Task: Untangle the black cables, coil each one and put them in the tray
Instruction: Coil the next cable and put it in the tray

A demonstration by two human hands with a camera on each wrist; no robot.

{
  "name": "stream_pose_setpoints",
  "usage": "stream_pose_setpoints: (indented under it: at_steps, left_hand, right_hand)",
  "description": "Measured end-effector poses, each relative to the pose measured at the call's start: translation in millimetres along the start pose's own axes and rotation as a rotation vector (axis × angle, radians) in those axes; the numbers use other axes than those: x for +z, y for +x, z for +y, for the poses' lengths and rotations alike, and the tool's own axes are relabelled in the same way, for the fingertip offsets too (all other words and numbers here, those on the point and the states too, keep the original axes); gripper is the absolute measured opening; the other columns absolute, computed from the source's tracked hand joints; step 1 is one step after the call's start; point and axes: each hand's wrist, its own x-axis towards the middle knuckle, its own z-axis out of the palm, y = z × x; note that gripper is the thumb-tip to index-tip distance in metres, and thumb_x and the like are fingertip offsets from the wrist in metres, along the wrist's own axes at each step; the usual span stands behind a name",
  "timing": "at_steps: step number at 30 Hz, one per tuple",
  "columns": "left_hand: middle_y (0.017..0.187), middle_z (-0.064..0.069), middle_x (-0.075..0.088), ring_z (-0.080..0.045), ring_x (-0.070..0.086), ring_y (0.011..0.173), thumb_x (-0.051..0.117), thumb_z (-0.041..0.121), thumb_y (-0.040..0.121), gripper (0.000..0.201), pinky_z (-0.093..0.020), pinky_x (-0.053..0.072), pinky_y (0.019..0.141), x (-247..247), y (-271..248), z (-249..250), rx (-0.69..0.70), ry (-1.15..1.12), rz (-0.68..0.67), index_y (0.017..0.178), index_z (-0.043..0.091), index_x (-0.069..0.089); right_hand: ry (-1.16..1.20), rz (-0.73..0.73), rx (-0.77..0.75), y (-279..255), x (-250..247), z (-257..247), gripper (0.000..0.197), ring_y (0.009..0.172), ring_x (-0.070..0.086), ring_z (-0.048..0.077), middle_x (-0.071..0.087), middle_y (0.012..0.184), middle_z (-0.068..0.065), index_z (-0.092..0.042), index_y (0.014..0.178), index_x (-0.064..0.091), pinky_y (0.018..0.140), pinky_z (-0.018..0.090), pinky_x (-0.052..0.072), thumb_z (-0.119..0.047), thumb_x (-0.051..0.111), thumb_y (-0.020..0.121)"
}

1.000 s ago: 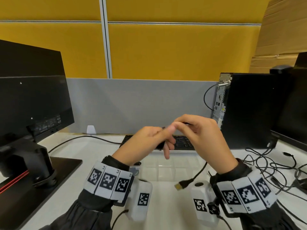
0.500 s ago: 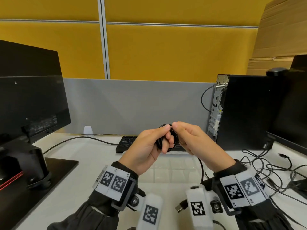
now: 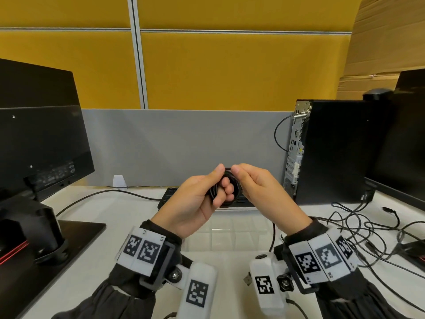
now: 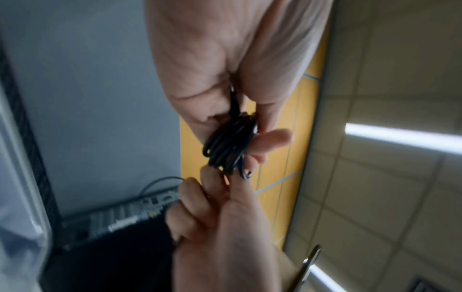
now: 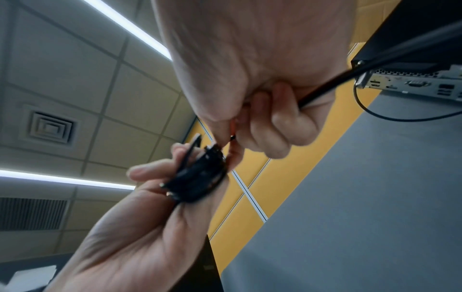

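Note:
A small coil of black cable (image 3: 235, 183) is wound round the fingers of my left hand (image 3: 197, 203), which grips it above the desk. My right hand (image 3: 257, 189) pinches the cable at the coil's top right. A loose tail (image 3: 273, 236) hangs below my right hand, and a USB plug (image 3: 247, 278) shows beside my right wrist. The left wrist view shows the coil (image 4: 230, 144) held between thumb and fingers. In the right wrist view a strand (image 5: 325, 89) runs out of my right fist beside the coil (image 5: 197, 177). The clear tray (image 3: 241, 229) lies under my hands. More black cables (image 3: 358, 226) lie tangled at the right.
A keyboard (image 3: 170, 194) lies behind the tray. A black monitor (image 3: 41, 139) on a stand (image 3: 76, 236) fills the left side. At the right stand a PC tower (image 3: 340, 153) and another monitor (image 3: 404, 139). A grey and yellow partition closes the back.
My right hand has swung from over my left knuckles to the coil's top right. The coil now shows around my left fingers, and both hands sit closer to me.

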Motion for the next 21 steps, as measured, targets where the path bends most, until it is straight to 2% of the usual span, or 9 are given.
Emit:
stream_pose_setpoints:
  at_steps: [2,5,8,11,13,15,18,20,21]
  left_hand:
    - [0.054,-0.002,0.053,-0.009,0.058,0.053,0.048,0.033,0.084,0.032,-0.017,0.053,0.063,-0.5,-1.4,6.9,0.069,-0.222,0.016,0.068,0.008,0.059]
    - [0.077,-0.009,0.07,-0.012,0.069,0.073,0.04,0.033,0.094,0.04,-0.021,0.056,0.074,-6.4,-1.1,12.0,0.2,-0.346,0.08,0.092,0.0,0.062]
    - [0.098,-0.011,0.073,-0.013,0.065,0.105,0.028,0.042,0.098,0.052,-0.024,0.048,0.092,-15.4,3.5,7.7,0.28,-0.066,0.187,0.099,0.004,0.064]
    - [0.11,-0.004,0.07,-0.004,0.057,0.113,0.027,0.055,0.088,0.061,-0.028,0.036,0.104,-24.6,9.0,1.9,0.325,0.25,0.276,0.095,0.013,0.071]
    - [0.106,-0.001,0.071,-0.005,0.059,0.11,0.027,0.063,0.08,0.068,-0.029,0.036,0.104,-26.9,10.5,-0.6,0.284,0.371,0.275,0.093,0.014,0.072]
    - [0.088,0.0,0.074,-0.006,0.065,0.094,0.022,0.068,0.077,0.071,-0.029,0.04,0.095,-25.5,8.1,-2.4,0.224,0.504,0.216,0.086,0.018,0.072]
    - [0.067,0.001,0.069,-0.012,0.064,0.077,0.015,0.076,0.083,0.083,-0.032,0.043,0.085,-20.6,1.5,-2.7,0.121,0.676,-0.053,0.072,0.016,0.07]
    - [0.063,-0.002,0.066,-0.014,0.06,0.074,0.034,0.068,0.081,0.071,-0.03,0.043,0.078,-16.3,-3.2,-0.8,0.066,0.663,-0.202,0.081,0.006,0.067]
    - [0.059,0.0,0.063,-0.013,0.059,0.072,0.046,0.058,0.082,0.054,-0.03,0.043,0.076,-14.3,-5.6,0.8,0.061,0.671,-0.245,0.079,0.008,0.066]
  right_hand:
    - [-0.052,-0.003,-0.009,-0.5,-0.2,0.8,0.033,0.05,0.036,0.003,0.039,0.052,-0.011,-0.027,0.071,0.05,0.056,0.023,0.029,-0.03,0.037,0.1]
    - [-0.223,-0.271,0.042,-5.5,2.5,-6.5,0.028,0.056,0.041,0.0,0.041,0.062,-0.011,-0.027,0.084,0.056,0.056,0.018,0.03,-0.028,0.034,0.101]
    - [-0.316,-0.462,0.018,-12.3,4.4,-18.9,0.023,0.065,0.046,-0.009,0.045,0.07,-0.018,-0.026,0.096,0.056,0.062,0.009,0.034,-0.026,0.034,0.102]
    - [-0.362,-0.526,-0.021,-18.1,2.2,-31.1,0.021,0.062,0.045,-0.004,0.043,0.067,-0.016,-0.027,0.098,0.054,0.061,0.011,0.036,-0.027,0.034,0.102]
    - [-0.394,-0.467,-0.081,-20.2,1.2,-35.0,0.024,0.058,0.043,0.003,0.043,0.063,-0.011,-0.023,0.094,0.057,0.059,0.017,0.035,-0.03,0.035,0.101]
    - [-0.417,-0.329,-0.148,-19.9,-0.1,-36.9,0.026,0.054,0.043,0.005,0.043,0.056,-0.007,-0.024,0.082,0.057,0.055,0.021,0.034,-0.033,0.039,0.099]
    - [-0.369,-0.095,-0.216,-16.8,-5.3,-34.1,0.031,0.057,0.052,0.007,0.055,0.056,-0.008,-0.022,0.068,0.054,0.06,0.029,0.043,-0.037,0.047,0.095]
    - [-0.236,0.008,-0.206,-13.5,-9.3,-31.0,0.024,0.056,0.054,0.007,0.059,0.055,-0.006,-0.018,0.073,0.058,0.057,0.021,0.043,-0.034,0.056,0.091]
    - [-0.158,0.03,-0.189,-12.2,-11.0,-29.8,0.018,0.052,0.049,0.007,0.053,0.052,-0.006,-0.017,0.078,0.059,0.054,0.016,0.039,-0.032,0.06,0.089]
